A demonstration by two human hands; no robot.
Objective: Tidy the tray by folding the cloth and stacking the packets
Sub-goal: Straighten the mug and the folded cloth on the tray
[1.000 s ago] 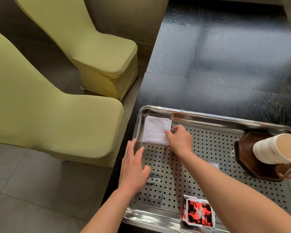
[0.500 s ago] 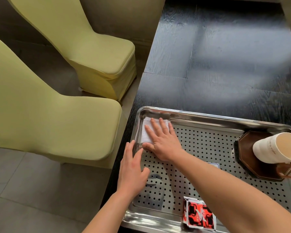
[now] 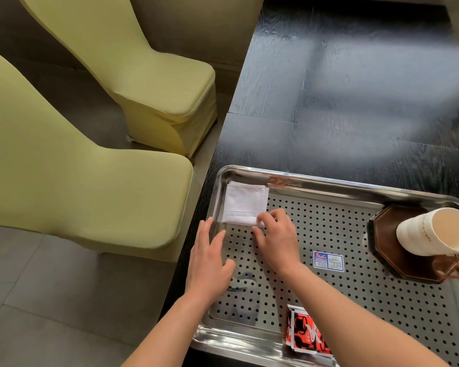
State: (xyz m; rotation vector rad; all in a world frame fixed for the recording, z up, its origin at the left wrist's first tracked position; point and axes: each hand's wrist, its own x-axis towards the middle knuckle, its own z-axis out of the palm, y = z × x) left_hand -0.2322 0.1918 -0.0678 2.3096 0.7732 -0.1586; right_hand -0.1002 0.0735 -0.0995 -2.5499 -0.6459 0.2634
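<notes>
Lying folded into a small square, the white cloth [image 3: 245, 203] sits in the far left corner of the metal tray [image 3: 329, 182]. The right hand [image 3: 276, 237] has its fingers [image 3: 266, 217] curled close together, tips on the cloth's near right corner; whether they pinch it or only press it cannot be told. The left hand [image 3: 210, 258] rests flat on the tray's left side, fingers straight and nearly together, just short of the cloth. Red packets [image 3: 302, 332] lie at the tray's near edge, partly under the right forearm.
</notes>
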